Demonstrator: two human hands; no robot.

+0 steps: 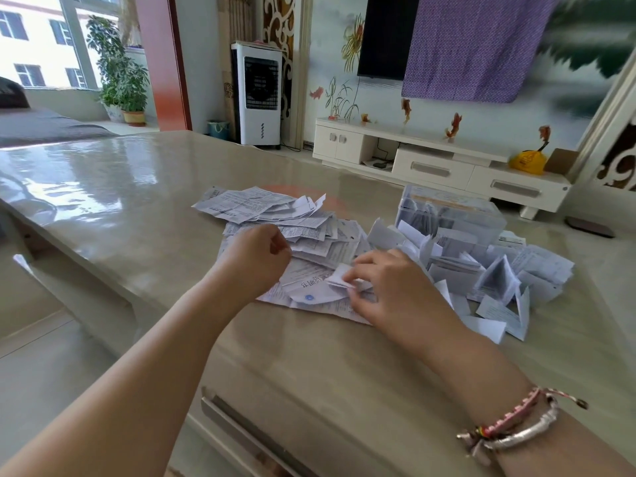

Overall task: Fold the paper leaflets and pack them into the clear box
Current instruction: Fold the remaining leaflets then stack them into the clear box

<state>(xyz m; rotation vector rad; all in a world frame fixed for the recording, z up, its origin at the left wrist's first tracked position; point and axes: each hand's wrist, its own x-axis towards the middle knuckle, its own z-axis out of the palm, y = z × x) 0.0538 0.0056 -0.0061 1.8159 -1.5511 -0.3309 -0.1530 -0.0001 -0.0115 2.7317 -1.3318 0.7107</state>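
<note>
- The right hand (382, 287) pinches a small folded leaflet (339, 278) over the unfolded pile (275, 218); a loose pinch could spring the fold open.
- The left hand (254, 259) is curled, apparently empty.
- The clear box (451, 215) stands far right; the folded heap (495, 270) before it may scatter.
</note>
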